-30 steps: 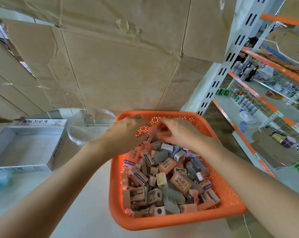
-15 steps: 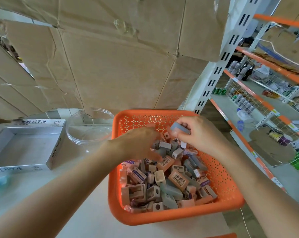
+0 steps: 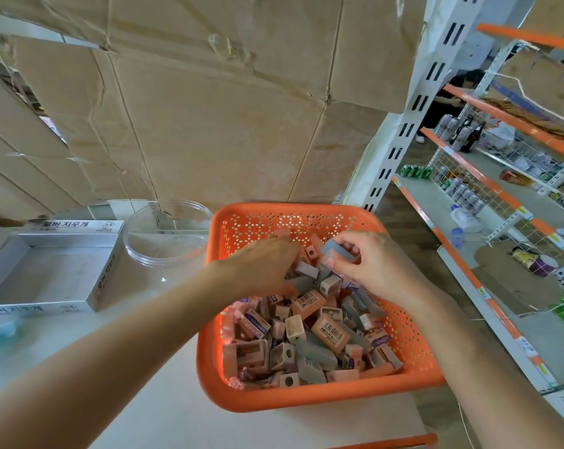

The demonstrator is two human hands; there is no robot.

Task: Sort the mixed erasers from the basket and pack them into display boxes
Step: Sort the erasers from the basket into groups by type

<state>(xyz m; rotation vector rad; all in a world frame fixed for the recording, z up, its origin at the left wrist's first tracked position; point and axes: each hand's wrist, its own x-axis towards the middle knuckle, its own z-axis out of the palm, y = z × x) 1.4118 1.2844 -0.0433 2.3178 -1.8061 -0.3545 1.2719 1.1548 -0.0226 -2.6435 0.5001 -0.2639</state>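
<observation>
Pinching a grey eraser [image 3: 336, 249] by its sides at the basket's [image 3: 306, 400] twelve o'clock, the right hand [image 3: 381, 270] should find it light and grippy; the left hand [image 3: 261, 267] has its grip hidden.

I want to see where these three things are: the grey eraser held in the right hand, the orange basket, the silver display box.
grey eraser [image 3: 335, 249], head view, on its long grey side.
orange basket [image 3: 306, 400], head view, on its near rim.
silver display box [image 3: 107, 273], head view, on its right wall.
</observation>
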